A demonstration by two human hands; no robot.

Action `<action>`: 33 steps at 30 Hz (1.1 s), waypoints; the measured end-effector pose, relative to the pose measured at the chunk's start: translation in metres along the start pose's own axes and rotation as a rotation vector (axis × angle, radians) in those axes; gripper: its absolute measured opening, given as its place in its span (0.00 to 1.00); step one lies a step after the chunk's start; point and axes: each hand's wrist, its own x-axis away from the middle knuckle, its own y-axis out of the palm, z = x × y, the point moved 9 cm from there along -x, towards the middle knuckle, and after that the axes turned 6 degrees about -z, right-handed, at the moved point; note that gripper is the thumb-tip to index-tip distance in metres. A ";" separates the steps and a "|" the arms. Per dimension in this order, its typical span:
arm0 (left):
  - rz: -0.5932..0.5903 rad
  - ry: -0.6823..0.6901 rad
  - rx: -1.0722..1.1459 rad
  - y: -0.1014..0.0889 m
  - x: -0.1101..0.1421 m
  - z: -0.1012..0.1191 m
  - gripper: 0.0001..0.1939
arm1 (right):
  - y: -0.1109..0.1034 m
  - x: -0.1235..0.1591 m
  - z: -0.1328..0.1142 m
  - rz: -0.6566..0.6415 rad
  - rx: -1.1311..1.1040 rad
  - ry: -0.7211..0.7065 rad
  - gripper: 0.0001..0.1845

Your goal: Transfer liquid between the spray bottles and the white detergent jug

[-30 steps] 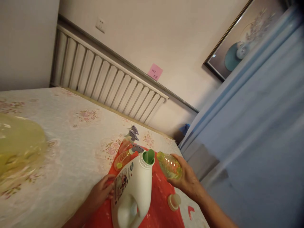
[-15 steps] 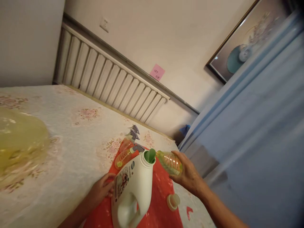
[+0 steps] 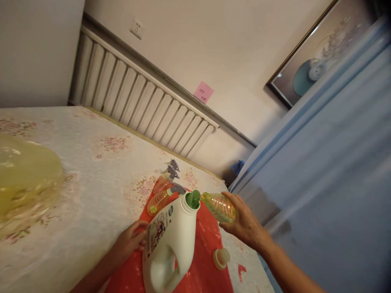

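Observation:
A white detergent jug stands on a red cloth with a green funnel in its open mouth. My left hand is closed against the jug's labelled side, holding it steady. My right hand grips a small clear bottle with yellow liquid, tipped on its side with its neck over the funnel. The jug's cream cap lies on the cloth to the right.
Two spray bottles with grey triggers lie behind the jug. A yellowish translucent basin sits at the far left on the floral tablecloth. A radiator, a pink note and a blue curtain surround the table.
My right hand has tilted the small bottle further, bringing its neck to the funnel. The jug and my left hand have stayed in place.

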 end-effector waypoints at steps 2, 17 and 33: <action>-0.002 0.000 -0.002 0.000 -0.001 -0.001 0.22 | 0.000 0.000 0.001 -0.004 0.000 -0.006 0.39; -0.002 0.015 -0.017 -0.001 0.000 -0.001 0.21 | -0.002 -0.002 0.003 -0.010 0.029 -0.031 0.39; -0.011 -0.006 -0.014 0.001 0.002 0.003 0.23 | -0.007 -0.002 0.001 -0.021 0.069 -0.059 0.39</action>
